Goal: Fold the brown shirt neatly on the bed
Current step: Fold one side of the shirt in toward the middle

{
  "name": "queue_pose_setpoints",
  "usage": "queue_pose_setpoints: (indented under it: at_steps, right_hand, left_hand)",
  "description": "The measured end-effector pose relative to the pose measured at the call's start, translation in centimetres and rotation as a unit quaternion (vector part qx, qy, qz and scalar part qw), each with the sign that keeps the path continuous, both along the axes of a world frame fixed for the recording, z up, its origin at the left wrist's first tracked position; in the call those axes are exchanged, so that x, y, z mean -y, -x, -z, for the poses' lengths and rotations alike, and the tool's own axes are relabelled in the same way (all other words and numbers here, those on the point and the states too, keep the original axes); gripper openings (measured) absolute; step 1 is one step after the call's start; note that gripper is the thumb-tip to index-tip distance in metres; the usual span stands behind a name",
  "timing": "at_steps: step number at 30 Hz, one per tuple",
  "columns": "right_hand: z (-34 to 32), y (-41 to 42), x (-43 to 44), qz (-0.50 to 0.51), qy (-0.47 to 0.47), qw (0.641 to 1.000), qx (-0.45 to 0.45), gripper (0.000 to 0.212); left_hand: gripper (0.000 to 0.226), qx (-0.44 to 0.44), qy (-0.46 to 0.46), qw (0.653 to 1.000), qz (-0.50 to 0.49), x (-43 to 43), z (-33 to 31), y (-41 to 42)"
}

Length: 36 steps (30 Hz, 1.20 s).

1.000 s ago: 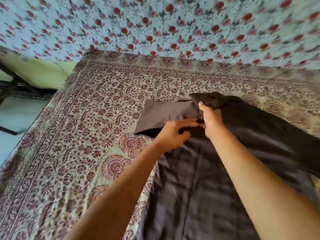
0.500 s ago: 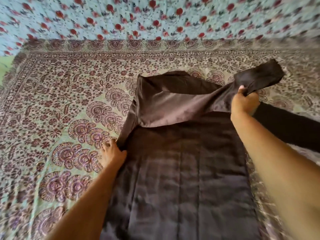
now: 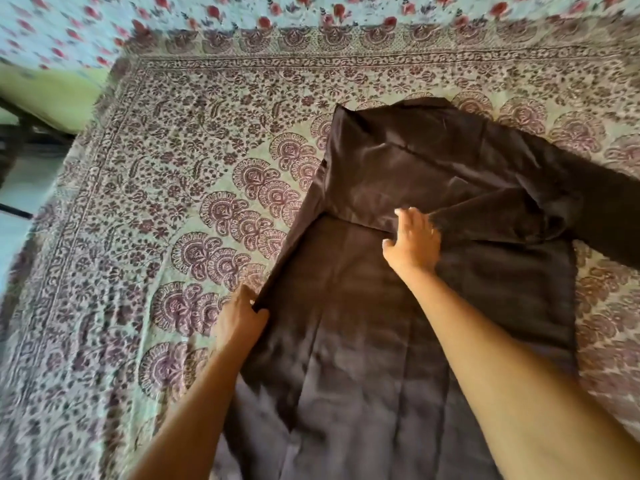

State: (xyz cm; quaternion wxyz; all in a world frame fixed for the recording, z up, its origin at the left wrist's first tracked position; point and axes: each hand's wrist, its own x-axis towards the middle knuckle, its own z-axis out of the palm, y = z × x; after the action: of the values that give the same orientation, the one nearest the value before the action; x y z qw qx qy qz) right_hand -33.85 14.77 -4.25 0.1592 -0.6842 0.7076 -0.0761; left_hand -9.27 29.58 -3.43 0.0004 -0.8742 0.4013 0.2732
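The brown shirt (image 3: 398,327) lies spread on the bed, its body running toward me. One sleeve (image 3: 433,181) is folded across the upper body of the shirt; the other sleeve (image 3: 595,202) stretches off to the right. My left hand (image 3: 242,317) pinches the shirt's left folded edge between thumb and fingers. My right hand (image 3: 414,240) rests flat with fingers apart on the folded sleeve's lower edge, near the shirt's middle.
The bed is covered by a patterned sheet (image 3: 173,202) in maroon and pale green. A light blue cloth with red flowers (image 3: 242,12) hangs behind it. The bed's left edge (image 3: 69,157) drops to a pale floor with dark furniture legs (image 3: 20,133).
My right hand has laid the sleeve down across the shirt, let go of it and moved left to press it flat. My left hand stays at the left edge.
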Motion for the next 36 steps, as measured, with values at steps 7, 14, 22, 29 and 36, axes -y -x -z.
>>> queue_pose_setpoints:
  at_steps: [7, 14, 22, 29, 36]
  right_hand:
    - [2.3, -0.5, 0.7, -0.073, 0.023, 0.987, -0.139, 0.037]
    - [0.2, 3.3, 2.2, 0.107, 0.102, 0.989, 0.009, 0.028]
    - [1.3, 2.3, -2.0, 0.179, -0.008, 0.964, 0.195, 0.023]
    - [1.5, -7.1, -3.8, 0.278, -0.27, 0.79, 0.475, 0.018]
    - [2.4, -4.4, -4.1, 0.355, -0.103, 0.816, 0.445, 0.019]
  left_hand:
    - [0.037, -0.044, 0.101, 0.989, 0.099, -6.7, -0.6, -0.7]
    - [0.071, 0.059, 0.122, 0.926, 0.352, -11.3, -1.1, 4.9]
    - [0.062, 0.057, 0.052, 0.951, 0.301, -15.8, -0.2, 5.9]
    - [0.059, 0.002, 0.041, 0.965, 0.259, -17.8, -1.9, 4.1]
    - [0.076, -0.044, 0.116, 0.903, 0.412, -20.5, -1.1, 5.1]
